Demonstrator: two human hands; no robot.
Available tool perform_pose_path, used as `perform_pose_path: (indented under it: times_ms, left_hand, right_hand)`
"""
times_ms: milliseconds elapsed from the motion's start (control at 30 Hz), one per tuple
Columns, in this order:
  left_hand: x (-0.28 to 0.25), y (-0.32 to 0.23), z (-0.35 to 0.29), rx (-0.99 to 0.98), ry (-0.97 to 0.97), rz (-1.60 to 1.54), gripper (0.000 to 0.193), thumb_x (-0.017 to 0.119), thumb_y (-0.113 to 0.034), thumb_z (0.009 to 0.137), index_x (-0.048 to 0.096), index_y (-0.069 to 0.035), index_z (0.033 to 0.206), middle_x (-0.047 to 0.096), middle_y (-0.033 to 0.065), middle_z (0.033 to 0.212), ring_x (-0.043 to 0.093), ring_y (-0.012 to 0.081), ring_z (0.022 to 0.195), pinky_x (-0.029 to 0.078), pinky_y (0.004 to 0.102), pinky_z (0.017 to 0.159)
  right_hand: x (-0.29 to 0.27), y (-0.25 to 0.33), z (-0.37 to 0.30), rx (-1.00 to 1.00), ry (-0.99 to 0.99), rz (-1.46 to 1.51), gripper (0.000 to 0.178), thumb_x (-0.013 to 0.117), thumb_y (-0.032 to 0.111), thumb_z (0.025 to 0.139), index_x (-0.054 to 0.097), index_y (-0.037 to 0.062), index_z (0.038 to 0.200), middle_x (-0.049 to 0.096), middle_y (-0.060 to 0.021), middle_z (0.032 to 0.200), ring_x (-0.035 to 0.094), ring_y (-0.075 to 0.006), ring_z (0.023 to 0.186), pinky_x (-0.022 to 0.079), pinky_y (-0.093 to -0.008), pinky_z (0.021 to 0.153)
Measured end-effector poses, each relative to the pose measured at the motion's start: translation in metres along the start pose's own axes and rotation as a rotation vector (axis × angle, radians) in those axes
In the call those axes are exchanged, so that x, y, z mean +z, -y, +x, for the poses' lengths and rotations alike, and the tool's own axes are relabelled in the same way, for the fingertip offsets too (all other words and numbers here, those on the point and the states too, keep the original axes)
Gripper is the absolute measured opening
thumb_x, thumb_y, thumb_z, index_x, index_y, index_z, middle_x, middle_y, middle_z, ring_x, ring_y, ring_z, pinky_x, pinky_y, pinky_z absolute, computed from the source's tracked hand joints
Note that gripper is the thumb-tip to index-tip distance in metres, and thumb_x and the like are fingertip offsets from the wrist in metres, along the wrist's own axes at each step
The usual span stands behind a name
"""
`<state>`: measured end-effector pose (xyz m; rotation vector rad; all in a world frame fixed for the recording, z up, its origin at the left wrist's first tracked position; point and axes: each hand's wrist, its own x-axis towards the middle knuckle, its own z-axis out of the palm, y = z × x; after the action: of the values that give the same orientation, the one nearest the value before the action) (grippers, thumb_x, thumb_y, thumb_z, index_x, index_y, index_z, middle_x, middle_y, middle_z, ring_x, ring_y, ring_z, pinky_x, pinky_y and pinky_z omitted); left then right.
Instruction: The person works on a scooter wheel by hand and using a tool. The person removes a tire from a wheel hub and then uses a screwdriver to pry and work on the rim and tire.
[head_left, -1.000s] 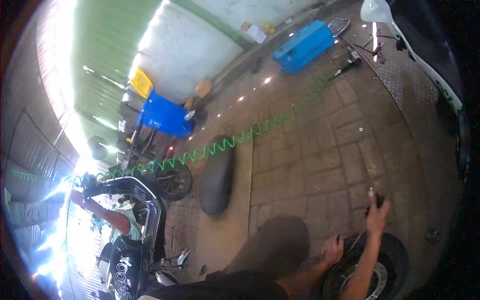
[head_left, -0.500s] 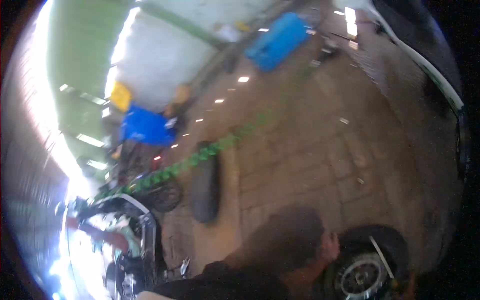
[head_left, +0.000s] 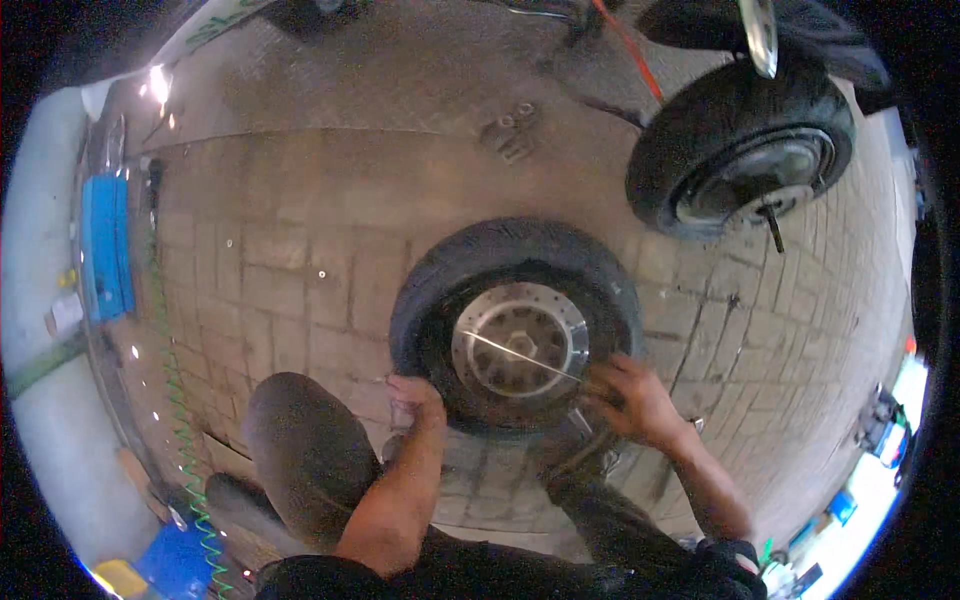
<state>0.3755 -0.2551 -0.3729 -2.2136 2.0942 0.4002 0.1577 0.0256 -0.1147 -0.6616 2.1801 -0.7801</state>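
Observation:
A motorcycle wheel with a black tyre (head_left: 485,245) and a drilled silver brake disc (head_left: 470,350) is in front of me between my knees. My right hand (head_left: 632,402) is closed around one end of a long thin metal bar (head_left: 530,360), at the tyre's lower right. The bar's other end reaches over the disc, past the hub. My left hand (head_left: 418,398) is at the tyre's lower left edge with its fingers curled. What those fingers grip, if anything, is hard to see.
At the upper right stands another wheel (head_left: 740,160) on a vehicle, an axle sticking out. A few small metal parts (head_left: 515,135) lie on the paving beyond my wheel. A green coiled hose (head_left: 172,370) runs along the left, near a blue box (head_left: 107,245).
My view has swung right, bringing the wheel from the lower right to the middle. My right hand, not visible before, now holds the bar that lay across the wheel.

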Motion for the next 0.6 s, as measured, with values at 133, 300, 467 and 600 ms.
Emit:
perform_pose_path:
  times_ms: [133, 300, 467, 600]
  left_hand:
    - [-0.002, -0.005, 0.005, -0.016, 0.072, 0.192, 0.031, 0.041, -0.012, 0.102, 0.056, -0.006, 0.128, 0.063, 0.0222, 0.117, 0.064, 0.0403, 0.106, 0.055, 0.0459, 0.087]
    - [0.007, 0.004, 0.013, 0.014, 0.032, 0.236, 0.03, 0.041, -0.011, 0.101, 0.055, -0.006, 0.127, 0.065, 0.021, 0.11, 0.067, 0.039, 0.098, 0.056, 0.0441, 0.083]
    - [0.011, 0.016, 0.014, 0.206, 0.049, 0.456, 0.032, 0.044, -0.013, 0.101, 0.054, -0.005, 0.13, 0.059, 0.0197, 0.128, 0.065, 0.0375, 0.107, 0.055, 0.0481, 0.087]
    - [0.02, 0.033, 0.011, 0.279, 0.072, 0.567, 0.038, 0.047, -0.012, 0.099, 0.053, 0.001, 0.135, 0.052, 0.0181, 0.141, 0.064, 0.0355, 0.112, 0.053, 0.049, 0.09]
  right_hand:
    - [0.026, 0.017, -0.01, 0.022, -0.122, -0.119, 0.036, 0.076, 0.023, 0.084, 0.069, 0.0111, 0.117, 0.06, -0.0155, 0.104, 0.068, -0.0351, 0.085, 0.059, -0.0442, 0.066]
    - [0.061, 0.031, 0.002, -0.04, -0.206, -0.381, 0.043, 0.068, 0.016, 0.083, 0.065, 0.0137, 0.126, 0.056, -0.0116, 0.11, 0.069, -0.0282, 0.086, 0.061, -0.0404, 0.061]
    - [0.076, 0.031, 0.031, -0.066, -0.195, -0.196, 0.049, 0.072, 0.015, 0.079, 0.063, 0.0115, 0.127, 0.057, -0.0134, 0.114, 0.069, -0.0318, 0.09, 0.061, -0.0432, 0.065]
    - [0.066, 0.031, 0.029, -0.14, -0.279, 0.188, 0.042, 0.078, 0.019, 0.077, 0.068, 0.0091, 0.117, 0.061, -0.0162, 0.114, 0.067, -0.0343, 0.095, 0.059, -0.0434, 0.078]
